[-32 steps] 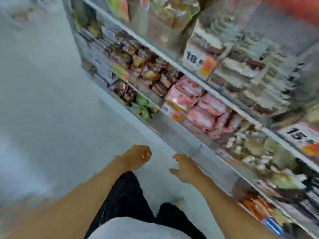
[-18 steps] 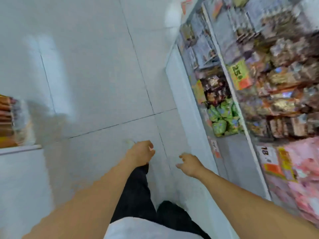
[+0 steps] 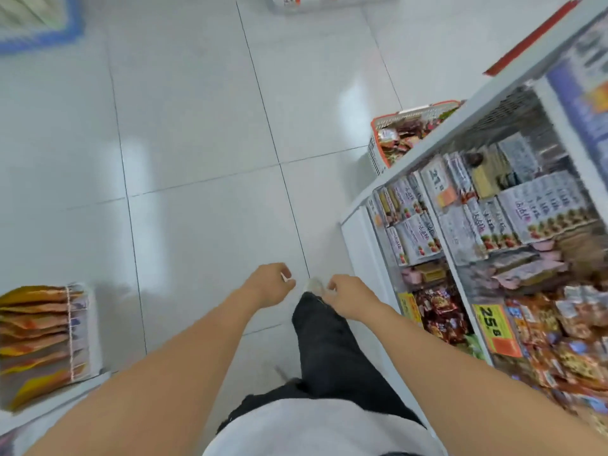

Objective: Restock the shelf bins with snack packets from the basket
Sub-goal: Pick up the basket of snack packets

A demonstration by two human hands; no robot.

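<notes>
An orange and white basket [image 3: 378, 153] full of snack packets [image 3: 399, 139] stands on the floor past the end of the shelf unit [image 3: 358, 225], partly hidden behind its top. My left hand [image 3: 268, 284] and my right hand [image 3: 345, 296] hang in front of me over the tiled floor, fingers loosely curled, holding nothing. Both are well short of the basket. The shelf on my right holds white snack boxes [image 3: 414, 236] and mixed packets [image 3: 441, 315] behind yellow price tags [image 3: 493, 327].
A second rack with orange and yellow packets [image 3: 36, 334] stands at my left. A blue-edged mat [image 3: 39, 24] lies at the far left of the white tiled floor. My dark trouser leg [image 3: 325, 343] steps forward between the hands.
The view has swung from the shelf front to the aisle floor, and the basket has come into sight at the shelf's end. Both hands stay low and hold nothing.
</notes>
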